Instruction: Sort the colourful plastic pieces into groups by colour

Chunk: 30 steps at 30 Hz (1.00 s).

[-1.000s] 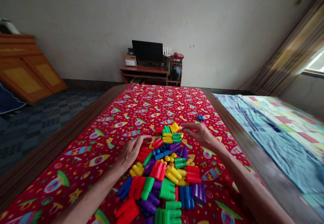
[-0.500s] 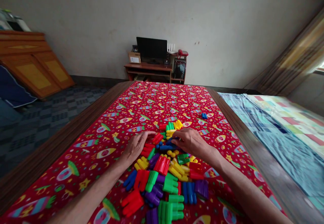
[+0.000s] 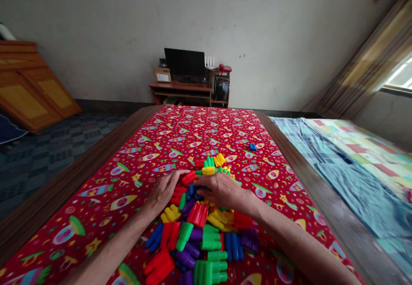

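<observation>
A heap of plastic peg blocks (image 3: 209, 238) in red, green, yellow, blue and purple lies on a red rocket-print cloth (image 3: 193, 132). My left hand (image 3: 162, 190) rests at the heap's left edge, its fingers loosely spread over red blocks (image 3: 188, 177). My right hand (image 3: 223, 190) lies across the top of the heap, palm down. Its fingers curl round a blue block (image 3: 193, 188) in the middle. Yellow and green blocks (image 3: 214, 162) lie just beyond both hands.
One blue block (image 3: 252, 147) lies apart, farther out to the right. The cloth covers a wooden table (image 3: 96, 156). A bed with a patchwork sheet (image 3: 354, 160) adjoins on the right. A desk with a monitor (image 3: 185, 64) stands at the far wall, a wooden cabinet (image 3: 32, 92) at the left.
My right hand came in from the heap's far right side, moved left over the blocks and closed on the blue block. My left hand stayed at the left edge.
</observation>
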Each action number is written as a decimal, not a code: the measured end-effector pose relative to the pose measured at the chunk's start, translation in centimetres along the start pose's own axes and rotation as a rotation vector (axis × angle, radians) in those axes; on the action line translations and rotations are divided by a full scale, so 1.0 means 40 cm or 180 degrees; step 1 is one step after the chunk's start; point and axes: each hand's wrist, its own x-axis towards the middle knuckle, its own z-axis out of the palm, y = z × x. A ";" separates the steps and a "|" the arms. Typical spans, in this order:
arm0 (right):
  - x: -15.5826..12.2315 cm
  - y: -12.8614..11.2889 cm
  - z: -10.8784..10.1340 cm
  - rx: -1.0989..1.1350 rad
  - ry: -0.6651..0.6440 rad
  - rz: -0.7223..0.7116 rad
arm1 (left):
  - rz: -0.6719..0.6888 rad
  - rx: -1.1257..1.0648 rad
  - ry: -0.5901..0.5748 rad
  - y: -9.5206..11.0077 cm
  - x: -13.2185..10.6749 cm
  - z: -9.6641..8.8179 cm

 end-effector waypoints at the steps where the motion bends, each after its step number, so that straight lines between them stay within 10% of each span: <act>1: 0.004 0.001 0.000 0.0185 0.0003 0.0030 | 0.0006 0.0057 -0.0001 0.001 0.000 -0.002; 8: -0.020 0.066 -0.103 0.1380 0.1233 0.0266 | -0.0061 0.0119 0.0000 0.016 -0.005 -0.003; 15: -0.157 0.375 -0.185 0.0101 0.2969 0.1644 | 0.0000 0.0237 -0.0036 0.023 -0.005 -0.006; 21: -0.217 0.504 -0.126 -0.0381 0.2758 0.2230 | 0.0011 0.0370 -0.0058 0.024 -0.007 -0.009; 25: -0.203 0.500 -0.121 -0.0434 0.2364 0.1883 | -0.0021 0.0278 -0.0050 0.019 -0.006 -0.006; 30: -0.182 0.445 -0.156 -0.0566 0.2848 0.1711 | -0.0012 0.0221 -0.0042 0.008 -0.006 -0.004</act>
